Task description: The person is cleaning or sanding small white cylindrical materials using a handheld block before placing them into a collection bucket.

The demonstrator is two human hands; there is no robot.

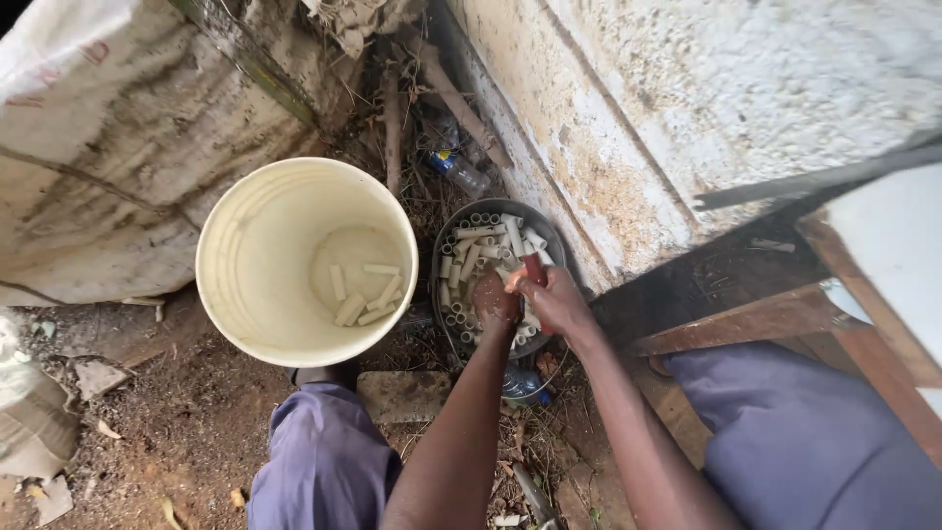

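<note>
now both hands [530, 294] closed on red-handled tool [531, 269] over pan [444, 245].

I see the round cream plastic bucket [306, 261] on the ground to the left, short pale pipe pieces [361, 294] lying in its bottom. Just right of it sits the dark round metal basin [446, 253], filled with more pipe pieces. Both hands meet over the basin: left hand [494, 300], right hand [555, 300]. The rough plastered wall [687, 108] stands behind, to the right.
</note>
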